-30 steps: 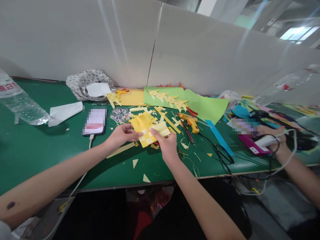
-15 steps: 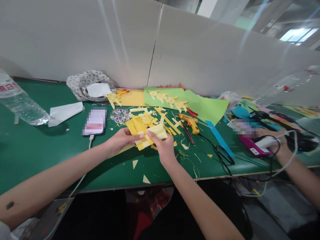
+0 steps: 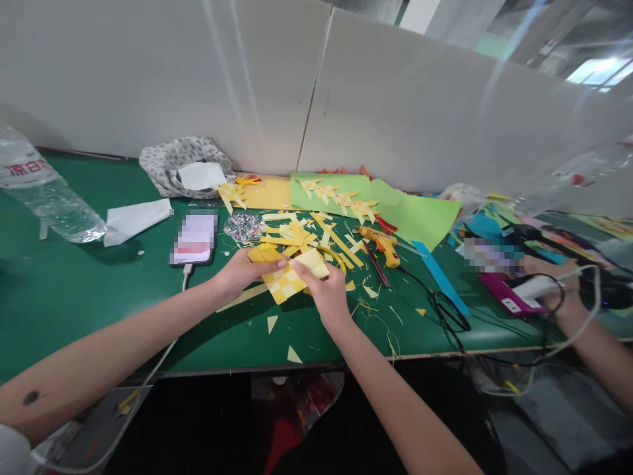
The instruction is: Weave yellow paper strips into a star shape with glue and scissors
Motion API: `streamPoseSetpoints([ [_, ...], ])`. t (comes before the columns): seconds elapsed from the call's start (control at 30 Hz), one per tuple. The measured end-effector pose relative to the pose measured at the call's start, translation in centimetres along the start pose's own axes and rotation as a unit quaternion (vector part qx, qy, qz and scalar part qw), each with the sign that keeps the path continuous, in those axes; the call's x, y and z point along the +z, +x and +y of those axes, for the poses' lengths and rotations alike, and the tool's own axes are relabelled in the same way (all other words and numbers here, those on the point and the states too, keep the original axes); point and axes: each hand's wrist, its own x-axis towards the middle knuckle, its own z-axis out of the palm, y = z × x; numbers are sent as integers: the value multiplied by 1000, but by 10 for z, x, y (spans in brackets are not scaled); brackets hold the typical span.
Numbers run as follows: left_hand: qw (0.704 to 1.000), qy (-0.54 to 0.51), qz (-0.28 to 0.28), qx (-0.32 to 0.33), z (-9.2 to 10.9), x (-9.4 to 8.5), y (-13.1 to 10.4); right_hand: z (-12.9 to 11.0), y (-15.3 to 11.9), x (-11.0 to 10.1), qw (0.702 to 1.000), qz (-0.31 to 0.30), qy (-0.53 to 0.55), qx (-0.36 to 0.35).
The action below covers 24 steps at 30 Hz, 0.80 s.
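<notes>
Head view | left hand [image 3: 238, 274]: thumb and fingers pinch yellow-and-cream woven paper [image 3: 285, 285] at its 9 o'clock side | right hand [image 3: 329, 290]: pinches its 3 o'clock side | woven paper between both hands, above green tabletop [image 3: 89, 284] | from it: hot glue gun [image 3: 386, 249] at 2 o'clock, smartphone [image 3: 194, 237] at 10

- Green desk [image 3: 74, 284] meets a pale grey wall [image 3: 148, 79] along its back edge.
- A seam [image 3: 314, 86] runs up the wall.
- Bright window [image 3: 601, 71] shows high beyond the desk's back right corner.
- Below the front edge, it is mostly dark.
</notes>
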Motion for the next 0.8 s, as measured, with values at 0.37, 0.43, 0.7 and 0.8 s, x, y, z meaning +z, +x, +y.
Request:
streamPoseSetpoints([
  [0.37, 1000, 11, 15, -2, 0, 1, 0, -3, 2, -3, 1000, -3, 12, -15],
  [0.43, 1000, 12, 28, 5, 0, 1, 0, -4, 3, -3, 999, -16, 30, -26],
  [0.7, 994, 76, 52, 58, 2, 1, 0, -7, 11, -9, 997, 11, 67, -45],
  [0.8, 992, 86, 56, 78, 2, 1, 0, -8, 11, -10, 996, 14, 68, -58],
])
